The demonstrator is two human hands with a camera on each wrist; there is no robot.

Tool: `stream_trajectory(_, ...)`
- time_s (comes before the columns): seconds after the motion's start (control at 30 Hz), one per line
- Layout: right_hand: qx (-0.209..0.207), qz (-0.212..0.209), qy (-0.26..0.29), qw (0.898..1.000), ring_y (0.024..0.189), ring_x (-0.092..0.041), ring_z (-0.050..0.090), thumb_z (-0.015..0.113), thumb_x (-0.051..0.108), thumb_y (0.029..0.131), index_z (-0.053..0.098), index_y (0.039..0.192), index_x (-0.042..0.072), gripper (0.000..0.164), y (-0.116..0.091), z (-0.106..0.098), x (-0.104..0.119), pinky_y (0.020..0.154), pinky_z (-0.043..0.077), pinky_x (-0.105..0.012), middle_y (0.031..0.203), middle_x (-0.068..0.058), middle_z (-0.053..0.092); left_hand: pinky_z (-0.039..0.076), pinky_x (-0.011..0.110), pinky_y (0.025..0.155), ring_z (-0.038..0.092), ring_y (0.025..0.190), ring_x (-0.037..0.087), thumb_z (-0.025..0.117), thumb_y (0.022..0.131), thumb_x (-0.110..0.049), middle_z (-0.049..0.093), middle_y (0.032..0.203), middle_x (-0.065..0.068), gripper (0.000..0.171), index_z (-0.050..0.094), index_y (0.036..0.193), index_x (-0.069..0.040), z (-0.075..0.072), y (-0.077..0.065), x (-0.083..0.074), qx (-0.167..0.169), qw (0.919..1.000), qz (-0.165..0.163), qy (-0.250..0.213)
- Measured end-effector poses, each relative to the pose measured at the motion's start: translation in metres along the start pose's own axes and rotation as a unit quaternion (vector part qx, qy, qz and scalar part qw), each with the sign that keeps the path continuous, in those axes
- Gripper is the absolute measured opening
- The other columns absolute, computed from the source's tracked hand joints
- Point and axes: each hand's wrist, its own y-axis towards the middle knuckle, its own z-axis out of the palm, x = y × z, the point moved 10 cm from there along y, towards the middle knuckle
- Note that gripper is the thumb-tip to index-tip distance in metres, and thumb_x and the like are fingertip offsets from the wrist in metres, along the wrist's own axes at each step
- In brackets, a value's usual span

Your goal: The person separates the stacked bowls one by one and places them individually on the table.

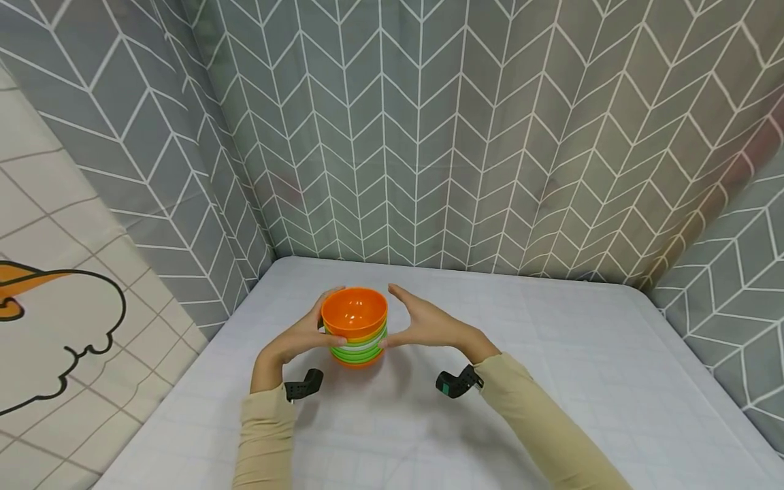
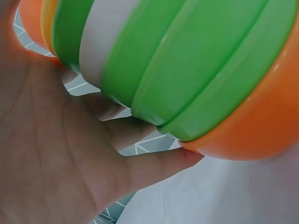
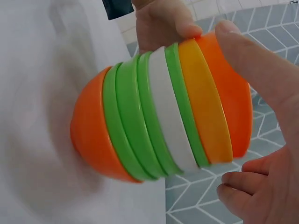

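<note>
A stack of nested bowls point(image 1: 358, 347) stands near the middle of the table, its top bowl orange point(image 1: 355, 309). Below that come yellow, green and white bands, then several green ones, with an orange bowl point(image 3: 88, 126) at the bottom. From the left side, my left hand point(image 1: 304, 333) grips the stack, thumb in front and fingers round the back. In the left wrist view, the fingers point(image 2: 154, 168) lie against the bowls' sides. My right hand point(image 1: 431, 323) is at the right, thumb and fingers spread. Its thumb is close to the stack; whether it touches, I cannot tell.
A white cloth covers the table point(image 1: 551, 388). Grey patterned curtains point(image 1: 429, 136) hang behind and at the sides. A pale tiled sheet with a cartoon drawing point(image 1: 61, 327) is at the left. Each wrist wears a black camera point(image 1: 304, 384).
</note>
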Motion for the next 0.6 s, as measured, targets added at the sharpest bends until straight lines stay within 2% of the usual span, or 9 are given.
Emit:
stream_trajectory(0.17,0.02,-0.01,0.016,1.0,0.136,-0.02,0.036,0.08,0.051,0.074,0.019,0.153,0.006,0.109,0.015,0.011,0.013,0.106,0.034,-0.046,0.152,-0.008,0.034,0.018,0.065,0.107,0.032,0.135,0.029,0.08,0.079,-0.023,0.036,0.148,0.006,0.097,0.016,0.153,-0.024,-0.001,-0.001,0.001,0.0,1.0,-0.008,0.001)
stream_trajectory(0.33,0.031,-0.026,0.044,0.998,0.12,-0.012,0.051,0.079,0.048,0.075,0.023,0.15,0.003,0.103,0.026,0.019,0.022,0.098,0.043,-0.039,0.137,-0.001,0.051,0.02,0.062,0.107,0.033,0.134,0.029,0.079,0.08,-0.022,0.036,0.146,0.007,0.094,0.018,0.152,-0.023,0.001,-0.001,0.002,0.007,1.0,-0.005,0.003)
stream_trajectory(0.6,0.021,-0.029,0.067,0.997,0.105,-0.009,0.057,0.081,0.042,0.075,0.027,0.144,-0.001,0.098,0.036,0.022,0.02,0.088,0.048,-0.032,0.128,-0.004,0.053,0.021,0.062,0.107,0.032,0.134,0.028,0.078,0.081,-0.022,0.036,0.145,0.005,0.092,0.018,0.151,-0.025,0.002,0.0,0.001,0.015,0.9999,-0.003,0.0)
